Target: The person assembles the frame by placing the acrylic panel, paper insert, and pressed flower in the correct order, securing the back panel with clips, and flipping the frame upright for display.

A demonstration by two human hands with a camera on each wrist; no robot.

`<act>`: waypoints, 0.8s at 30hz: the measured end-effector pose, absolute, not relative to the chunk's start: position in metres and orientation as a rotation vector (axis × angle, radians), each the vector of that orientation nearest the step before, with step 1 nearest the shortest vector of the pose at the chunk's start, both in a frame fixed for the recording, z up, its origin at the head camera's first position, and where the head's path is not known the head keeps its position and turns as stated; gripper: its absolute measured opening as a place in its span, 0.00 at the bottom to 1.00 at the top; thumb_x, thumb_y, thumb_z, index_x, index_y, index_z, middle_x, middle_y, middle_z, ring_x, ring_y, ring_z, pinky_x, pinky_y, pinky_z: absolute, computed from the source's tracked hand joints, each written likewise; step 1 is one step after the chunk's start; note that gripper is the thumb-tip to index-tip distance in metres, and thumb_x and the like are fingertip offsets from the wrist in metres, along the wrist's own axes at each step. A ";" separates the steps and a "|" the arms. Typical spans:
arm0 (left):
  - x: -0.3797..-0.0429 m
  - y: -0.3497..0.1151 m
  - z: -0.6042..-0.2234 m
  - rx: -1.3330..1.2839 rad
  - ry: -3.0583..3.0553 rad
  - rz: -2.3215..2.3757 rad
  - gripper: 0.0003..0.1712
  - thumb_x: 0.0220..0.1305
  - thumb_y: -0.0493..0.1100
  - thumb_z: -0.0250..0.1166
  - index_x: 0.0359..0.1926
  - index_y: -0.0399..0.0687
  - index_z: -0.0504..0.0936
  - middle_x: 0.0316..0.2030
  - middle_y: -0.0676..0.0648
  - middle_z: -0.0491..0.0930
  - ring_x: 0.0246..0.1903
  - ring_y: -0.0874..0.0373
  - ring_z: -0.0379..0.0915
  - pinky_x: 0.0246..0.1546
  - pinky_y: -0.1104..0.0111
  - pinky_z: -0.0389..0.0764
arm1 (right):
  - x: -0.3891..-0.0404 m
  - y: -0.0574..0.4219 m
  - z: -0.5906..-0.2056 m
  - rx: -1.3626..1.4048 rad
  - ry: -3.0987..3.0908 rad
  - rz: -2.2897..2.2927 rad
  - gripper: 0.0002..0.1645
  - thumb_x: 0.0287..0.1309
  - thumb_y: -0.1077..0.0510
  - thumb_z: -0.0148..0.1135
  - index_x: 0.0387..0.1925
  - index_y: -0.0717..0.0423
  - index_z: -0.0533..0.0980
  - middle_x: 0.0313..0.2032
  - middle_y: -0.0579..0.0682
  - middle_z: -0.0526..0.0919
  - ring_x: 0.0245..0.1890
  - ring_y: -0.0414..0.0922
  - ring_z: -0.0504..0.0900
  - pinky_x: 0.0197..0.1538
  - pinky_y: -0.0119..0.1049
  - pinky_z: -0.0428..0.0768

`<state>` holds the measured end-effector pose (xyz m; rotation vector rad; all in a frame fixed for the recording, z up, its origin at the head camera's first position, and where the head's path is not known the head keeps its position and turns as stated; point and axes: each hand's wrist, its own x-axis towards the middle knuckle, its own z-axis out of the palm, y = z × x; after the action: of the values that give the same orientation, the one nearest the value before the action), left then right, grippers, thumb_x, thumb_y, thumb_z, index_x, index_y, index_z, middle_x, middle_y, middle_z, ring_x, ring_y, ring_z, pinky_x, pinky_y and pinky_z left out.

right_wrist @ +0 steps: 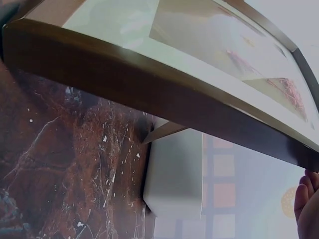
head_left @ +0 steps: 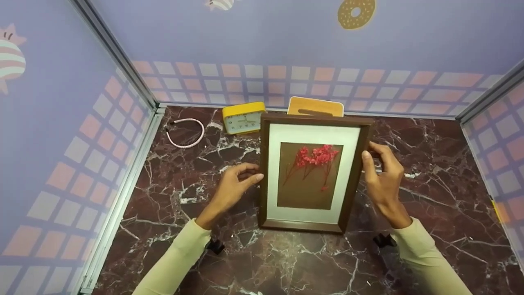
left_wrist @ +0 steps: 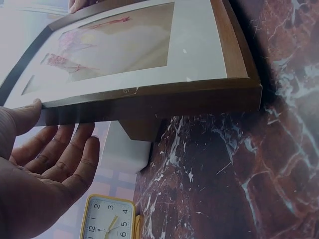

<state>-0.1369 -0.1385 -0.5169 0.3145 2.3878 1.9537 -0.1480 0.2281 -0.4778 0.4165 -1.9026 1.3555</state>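
Observation:
A brown picture frame [head_left: 314,226] stands tilted back on the marbled table, with a white mat and pressed red flowers [head_left: 317,156] inside. Its back support leg [left_wrist: 142,128] shows in the left wrist view. My left hand [head_left: 234,186] holds its left side, thumb at the edge and fingers reaching behind. On the opposite side, my right hand [head_left: 385,180] grips the upper right edge, thumb in front and fingers around the back. In the right wrist view only some fingers [right_wrist: 304,196] show, at the frame's corner.
A yellow alarm clock [head_left: 244,119] stands behind the frame's left side. Behind the frame is an orange-faced white box [head_left: 315,106], partly hidden. A pale headband [head_left: 202,131] lies at the back left. Patterned walls [head_left: 245,41] enclose the table's back and sides.

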 end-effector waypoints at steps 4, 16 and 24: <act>-0.135 -0.138 -0.519 0.310 2.396 1.957 0.17 0.72 0.33 0.73 0.56 0.24 0.86 0.47 0.33 0.90 0.48 0.35 0.88 0.51 0.70 0.88 | -0.148 0.226 -0.474 0.422 -1.911 1.340 0.13 0.65 0.81 0.61 0.50 0.83 0.81 0.42 0.75 0.86 0.43 0.34 0.84 0.48 0.26 0.81; -0.145 -0.137 -0.520 0.290 2.384 1.992 0.15 0.70 0.30 0.74 0.53 0.24 0.86 0.45 0.34 0.90 0.43 0.52 0.88 0.47 0.71 0.88 | -0.149 0.222 -0.477 0.380 -1.904 1.386 0.13 0.67 0.80 0.62 0.51 0.83 0.81 0.43 0.74 0.87 0.42 0.32 0.85 0.46 0.24 0.81; -0.150 -0.147 -0.522 0.363 2.436 1.958 0.18 0.74 0.34 0.72 0.59 0.26 0.85 0.50 0.32 0.89 0.51 0.39 0.87 0.56 0.63 0.87 | -0.158 0.235 -0.495 0.406 -1.950 1.343 0.15 0.69 0.78 0.61 0.55 0.80 0.81 0.44 0.72 0.87 0.44 0.32 0.84 0.49 0.25 0.80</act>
<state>-0.1497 -0.1470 -0.5222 0.3625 2.4357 1.9581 -0.1582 0.2347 -0.4945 0.4060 -1.9498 1.3427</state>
